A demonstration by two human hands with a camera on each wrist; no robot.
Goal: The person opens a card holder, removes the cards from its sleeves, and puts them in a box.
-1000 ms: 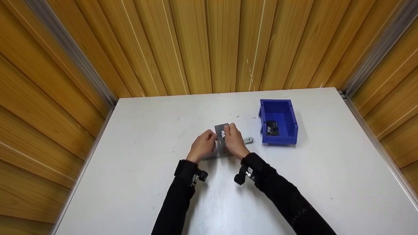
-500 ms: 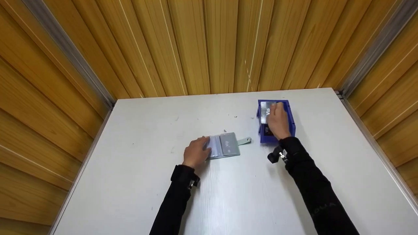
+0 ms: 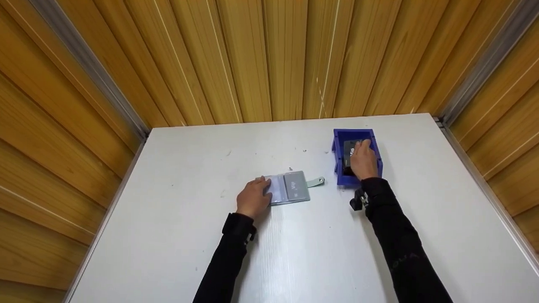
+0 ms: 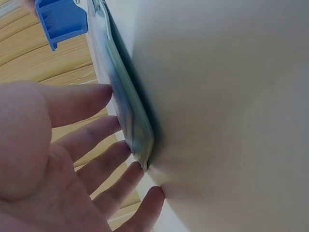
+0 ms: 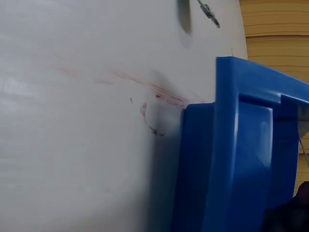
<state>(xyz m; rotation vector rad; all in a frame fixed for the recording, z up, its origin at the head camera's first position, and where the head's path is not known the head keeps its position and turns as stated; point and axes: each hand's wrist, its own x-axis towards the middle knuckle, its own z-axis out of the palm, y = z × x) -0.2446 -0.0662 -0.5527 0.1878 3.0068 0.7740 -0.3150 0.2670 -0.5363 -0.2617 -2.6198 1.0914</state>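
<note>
A pale green card holder (image 3: 296, 186) lies open on the table, with clear sleeves and a grey card marked VIP in it. My left hand (image 3: 253, 197) rests on its left part, fingers spread; the left wrist view shows the fingertips along the edge of the holder (image 4: 126, 92). To the right, my right hand (image 3: 364, 162) is inside the blue bin (image 3: 342, 180), pinching a dark VIP card (image 3: 348, 153) at its upper right. The right wrist view shows the side of the bin (image 5: 222, 159), with the hand mostly out of frame.
The white table (image 3: 168, 235) carries small marks and specks. The holder's snap strap (image 3: 316, 182) points toward the bin. A wooden panel wall (image 3: 252, 63) rises behind the table, with more panels along both sides.
A second ago both hands were at a card over the holder. My right hand then carried it right to the bin and has since lowered it inside. My left hand has settled on the holder.
</note>
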